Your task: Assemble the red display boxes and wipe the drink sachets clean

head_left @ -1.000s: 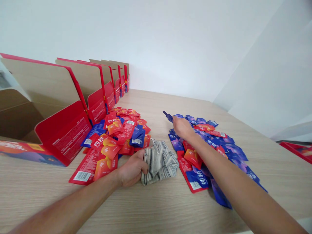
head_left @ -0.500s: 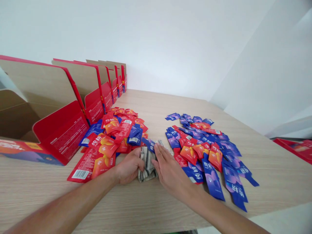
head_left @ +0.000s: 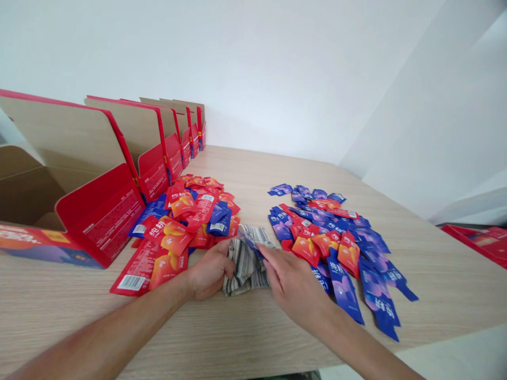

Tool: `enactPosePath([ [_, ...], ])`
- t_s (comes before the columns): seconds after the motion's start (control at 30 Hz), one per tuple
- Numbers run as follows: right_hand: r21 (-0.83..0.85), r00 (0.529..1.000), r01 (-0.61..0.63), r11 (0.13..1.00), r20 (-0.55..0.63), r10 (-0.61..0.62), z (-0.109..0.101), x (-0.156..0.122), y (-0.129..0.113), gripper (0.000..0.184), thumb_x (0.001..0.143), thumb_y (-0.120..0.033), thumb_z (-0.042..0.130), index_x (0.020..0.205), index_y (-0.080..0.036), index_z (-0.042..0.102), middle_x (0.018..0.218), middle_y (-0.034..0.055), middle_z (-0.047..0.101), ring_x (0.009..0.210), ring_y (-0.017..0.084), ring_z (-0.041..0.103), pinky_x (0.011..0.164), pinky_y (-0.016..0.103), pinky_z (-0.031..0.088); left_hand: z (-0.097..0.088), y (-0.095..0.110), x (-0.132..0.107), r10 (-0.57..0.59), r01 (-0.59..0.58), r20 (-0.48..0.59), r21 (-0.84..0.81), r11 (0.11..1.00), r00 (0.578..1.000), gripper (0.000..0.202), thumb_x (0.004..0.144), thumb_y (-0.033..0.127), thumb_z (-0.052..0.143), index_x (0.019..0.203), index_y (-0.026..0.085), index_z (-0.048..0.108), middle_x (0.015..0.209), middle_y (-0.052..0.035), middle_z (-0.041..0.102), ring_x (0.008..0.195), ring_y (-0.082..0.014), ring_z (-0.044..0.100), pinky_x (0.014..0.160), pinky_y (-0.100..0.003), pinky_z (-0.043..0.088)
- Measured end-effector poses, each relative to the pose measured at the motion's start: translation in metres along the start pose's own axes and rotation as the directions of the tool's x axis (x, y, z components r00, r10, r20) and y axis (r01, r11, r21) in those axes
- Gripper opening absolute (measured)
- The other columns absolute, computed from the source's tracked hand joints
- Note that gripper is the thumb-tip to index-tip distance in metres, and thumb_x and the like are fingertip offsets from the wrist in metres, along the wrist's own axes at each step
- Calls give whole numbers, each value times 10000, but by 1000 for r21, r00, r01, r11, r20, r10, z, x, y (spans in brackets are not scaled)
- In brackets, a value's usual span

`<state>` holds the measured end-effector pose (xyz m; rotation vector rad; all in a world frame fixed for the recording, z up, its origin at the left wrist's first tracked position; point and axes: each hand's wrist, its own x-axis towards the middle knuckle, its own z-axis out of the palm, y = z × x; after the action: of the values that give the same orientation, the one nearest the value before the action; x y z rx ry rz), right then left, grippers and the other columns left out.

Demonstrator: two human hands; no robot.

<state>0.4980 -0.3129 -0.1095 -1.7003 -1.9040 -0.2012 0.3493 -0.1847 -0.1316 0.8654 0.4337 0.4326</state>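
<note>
A striped grey-and-white cloth bag (head_left: 247,261) lies on the wooden table (head_left: 253,338) between two heaps of packets. My left hand (head_left: 209,272) is closed on the bag's left edge. My right hand (head_left: 291,282) pinches a blue packet (head_left: 250,244) at the bag's top, its tip against the cloth. Left of the bag sits a heap of mostly red and orange packets (head_left: 186,221). To the right spreads a heap of mostly blue and purple packets (head_left: 340,243).
A row of open red cardboard boxes (head_left: 99,211) with raised brown lids stands along the left side. A red box edge (head_left: 479,240) shows at the far right. White walls close the back and right.
My right hand picked a blue packet from the far end of the right heap, carried it back to the striped bag, and now slides it in at the bag's top. The left hand stayed put.
</note>
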Motion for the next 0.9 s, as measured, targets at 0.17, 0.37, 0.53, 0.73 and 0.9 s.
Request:
enactPosePath([
  [0.17, 433, 938, -273, 859, -80, 338, -14, 17, 2, 264, 1015, -268, 501, 1233, -216, 642, 1067, 86, 789, 894, 220, 771, 772, 346, 633, 2, 1, 0, -9, 10, 52, -9, 1000, 999, 612, 357, -37, 501, 901, 153, 708, 834, -36, 743, 725, -196, 680, 577, -243, 494],
  [0.37, 334, 944, -223, 916, -160, 288, 31, 23, 15, 353, 945, -155, 516, 1287, -163, 606, 1235, 163, 676, 1131, 270, 674, 996, 487, 574, 1, -1, -1, 10, -10, -11, 21, 1000, 1000, 582, 374, -39, 509, 885, 150, 712, 790, -18, 730, 810, -210, 694, 668, -255, 515],
  [0.53, 34, 995, 0, 999, -103, 3, 31, 12, 6, 332, 1006, -254, 567, 1283, -107, 679, 1268, 188, 681, 1173, 311, 630, 1027, 506, 562, -2, -2, 0, 23, -23, -18, 0, 1000, 1000, 589, 384, -51, 501, 900, 151, 704, 776, -11, 725, 792, -213, 678, 664, -272, 521],
  [0.73, -114, 995, 84, 990, -35, -88, 31, 4, -7, 404, 978, -235, 630, 1313, -10, 652, 1285, 215, 708, 1148, 324, 635, 998, 467, 587, -1, -2, 0, -6, 6, -56, -8, 1000, 998, 605, 374, -58, 489, 902, 147, 701, 801, -12, 722, 797, -199, 669, 644, -254, 506],
  [0.9, -156, 982, 177, 972, -43, -186, 25, -1, -18, 304, 993, -123, 513, 1230, -28, 678, 1115, 200, 769, 929, 275, 688, 792, 380, 594, 0, -1, -1, 39, -41, -95, -23, 999, 995, 571, 368, -76, 485, 836, 159, 713, 776, 4, 715, 789, -173, 669, 639, -219, 494],
])
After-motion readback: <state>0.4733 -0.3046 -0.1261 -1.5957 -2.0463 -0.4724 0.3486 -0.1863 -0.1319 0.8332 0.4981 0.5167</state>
